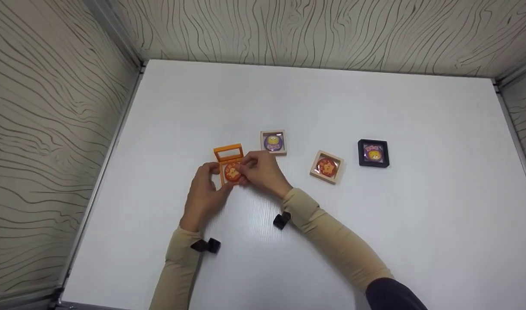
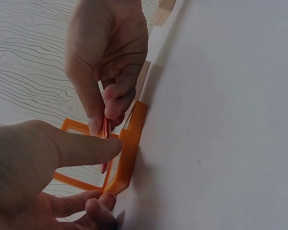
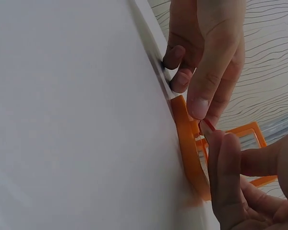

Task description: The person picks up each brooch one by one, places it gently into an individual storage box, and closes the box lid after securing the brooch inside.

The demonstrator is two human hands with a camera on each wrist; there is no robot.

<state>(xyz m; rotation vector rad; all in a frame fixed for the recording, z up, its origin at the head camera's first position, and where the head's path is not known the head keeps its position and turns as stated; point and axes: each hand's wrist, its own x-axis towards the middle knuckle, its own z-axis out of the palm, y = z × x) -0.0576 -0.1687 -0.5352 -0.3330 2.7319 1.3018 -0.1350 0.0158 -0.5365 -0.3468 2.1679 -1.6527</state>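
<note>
An orange hinged display frame (image 1: pixel 222 149) lies on the white table with its windowed lid raised. My left hand (image 1: pixel 203 194) grips it by its left side, thumb at the near edge and fingers at the far corner. Between thumb and fingers my right hand (image 1: pixel 265 173) pinches a round red badge (image 1: pixel 232 173) with a yellow-orange star, held over the frame's lower half. In the left wrist view the badge (image 2: pixel 106 125) stands edge-on and tilted beside the frame (image 2: pixel 130 151). My right fingers partly hide its rim.
A pale frame with a purple badge (image 1: pixel 273 142) lies just beyond my right hand. Further right are a pale frame with a red star badge (image 1: pixel 327 167) and a black frame (image 1: pixel 373 153) with a purple badge. Wood-patterned panels (image 1: pixel 288 34) border the table.
</note>
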